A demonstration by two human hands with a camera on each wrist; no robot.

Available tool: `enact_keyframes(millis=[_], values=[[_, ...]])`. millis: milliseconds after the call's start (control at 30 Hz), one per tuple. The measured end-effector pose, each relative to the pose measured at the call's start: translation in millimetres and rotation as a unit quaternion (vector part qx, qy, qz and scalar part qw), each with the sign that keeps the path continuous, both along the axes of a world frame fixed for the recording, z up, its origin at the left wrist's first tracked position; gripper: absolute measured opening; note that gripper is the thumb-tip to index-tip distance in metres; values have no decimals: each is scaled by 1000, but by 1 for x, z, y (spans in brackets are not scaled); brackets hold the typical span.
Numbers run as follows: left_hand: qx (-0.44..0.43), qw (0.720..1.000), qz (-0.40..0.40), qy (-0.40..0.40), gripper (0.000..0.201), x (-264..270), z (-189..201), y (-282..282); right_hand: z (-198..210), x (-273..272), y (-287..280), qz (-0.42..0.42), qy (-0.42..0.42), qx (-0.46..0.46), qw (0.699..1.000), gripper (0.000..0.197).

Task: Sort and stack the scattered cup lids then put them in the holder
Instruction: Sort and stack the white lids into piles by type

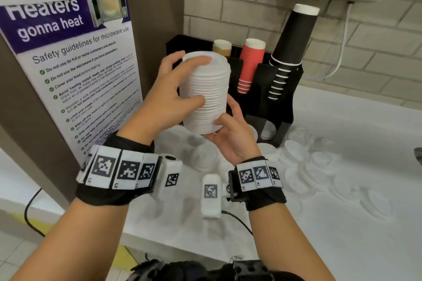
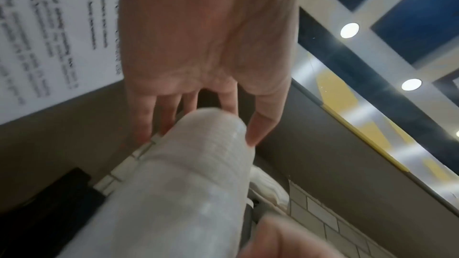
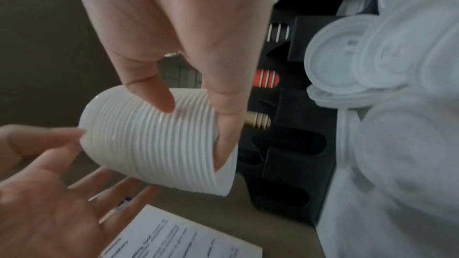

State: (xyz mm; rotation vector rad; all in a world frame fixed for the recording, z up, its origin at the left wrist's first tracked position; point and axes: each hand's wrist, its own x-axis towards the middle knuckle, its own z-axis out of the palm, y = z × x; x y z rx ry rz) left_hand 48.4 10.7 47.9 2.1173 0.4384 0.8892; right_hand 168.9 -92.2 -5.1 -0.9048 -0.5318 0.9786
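Above the white counter [image 1: 342, 223], in front of the black holder [image 1: 283, 89], a tall lid stack [image 1: 206, 93] is held clear of the surface between both hands. The left hand [image 1: 169, 96] grips the stack's upper part, fingers curled over the top lid and thumb pressed to the side ribs. The right hand [image 1: 233, 137] cups the stack's base from below, thumb against the lower side and fingers wrapped behind. The stack leans slightly, its base nearer the person. In the right wrist view the right hand's fingers [image 3: 223, 93] pinch the ribbed side. The holder stands against the tiled wall [image 1: 251, 7] and carries red cups [image 1: 250, 64], black cups [image 1: 290, 52] and brown cups [image 1: 221, 49], all upside down in separate slots. Loose clear lids [image 1: 319, 166] lie scattered on the counter to the right of and below the hands, several overlapping. A microwave safety poster [image 1: 75, 64] stands at the left.
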Motion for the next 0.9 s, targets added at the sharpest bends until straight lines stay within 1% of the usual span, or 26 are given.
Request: enact_keyframes(millis=[67,133,200,233,267,333,367,400,467,533,567,633,733,800,833,867,900], values=[[9,999,14,32,52,-4,4,5,-6,-5,9,-8,22,-14,1000,65],[-4,998,40,52,38,-8,3,8,-12,-12,18,-7,41,-30,999,66],[-20,994,71,80,30,-12,0,12,-20,-20,27,-3,59,-48,997,69],[-31,991,80,104,31,-16,-2,13,-24,-24,31,-2,70,-58,996,71],[-45,987,79,129,41,-19,-2,15,-28,-28,34,-1,79,-68,995,72],[-81,979,56,179,70,-26,-2,18,-37,-36,40,5,94,-86,992,75],[-95,974,54,200,79,-30,-1,19,-40,-39,42,8,99,-96,990,75],[-103,968,61,220,82,-33,-2,20,-44,-42,45,11,104,-108,989,75],[-101,955,88,264,76,-37,-6,24,-49,-48,49,18,120,-129,984,78],[-75,939,119,314,69,-39,-10,27,-52,-52,52,16,145,-139,980,84],[-66,931,130,335,69,-39,-11,26,-54,-54,53,14,156,-144,977,87],[-68,922,129,359,70,-39,-11,26,-55,-56,57,9,177,-160,971,89],[-68,916,112,380,70,-38,-11,28,-60,-58,64,13,205,-183,961,82],[-63,910,109,394,71,-38,-11,31,-65,-58,68,15,195,-201,960,83],[-62,908,110,400,72,-39,-12,32,-68,-58,71,21,176,-211,961,84],[-64,906,110,403,72,-39,-13,33,-72,-57,74,33,143,-223,964,83],[-65,906,111,403,72,-39,-13,34,-74,-55,76,47,92,-242,965,81]])
